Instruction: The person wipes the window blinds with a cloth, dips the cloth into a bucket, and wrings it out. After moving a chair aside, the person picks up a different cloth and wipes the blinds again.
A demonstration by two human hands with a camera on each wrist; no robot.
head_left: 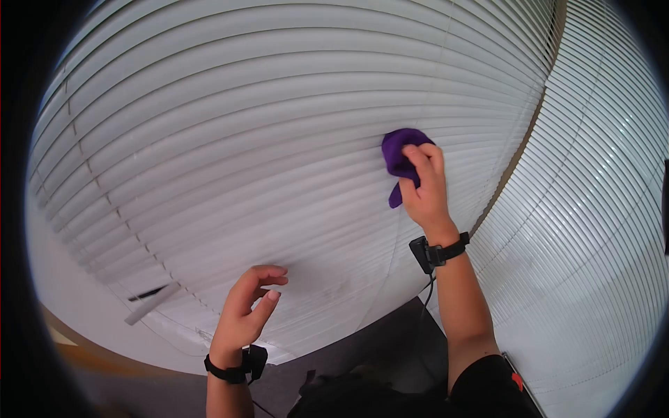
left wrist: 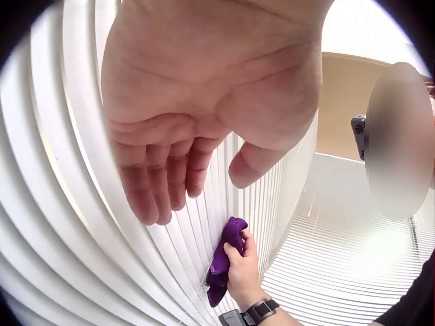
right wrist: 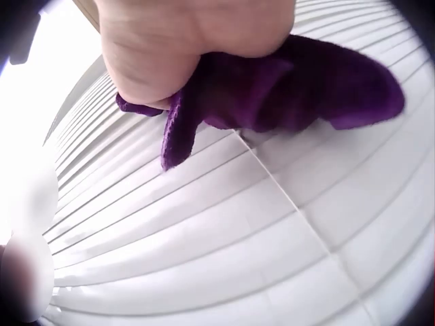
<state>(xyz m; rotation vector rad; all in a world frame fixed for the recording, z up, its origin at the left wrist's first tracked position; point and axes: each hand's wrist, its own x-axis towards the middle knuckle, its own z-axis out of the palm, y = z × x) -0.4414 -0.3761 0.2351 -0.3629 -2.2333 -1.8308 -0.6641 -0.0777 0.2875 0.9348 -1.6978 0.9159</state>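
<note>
My right hand (head_left: 426, 184) grips a bunched purple cloth (head_left: 404, 143) against the white slatted blinds (head_left: 279, 125), right of the middle in the head view. In the right wrist view the cloth (right wrist: 306, 88) spreads out from under the palm, with one flap hanging down over the slats. Lower and to the left, my left hand (head_left: 247, 306) holds nothing. Its fingers are loosely bent near the lower slats, and the left wrist view shows the bare palm (left wrist: 211, 81) with the thumb apart from the fingers.
A second set of blinds (head_left: 592, 188) meets the first at a corner on the right. Ladder cords (head_left: 104, 191) run down the slats at the left. A pale wand-like piece (head_left: 152, 304) hangs at lower left. Dark floor (head_left: 376, 348) shows below, and a cable (head_left: 426, 306) trails from the right wrist.
</note>
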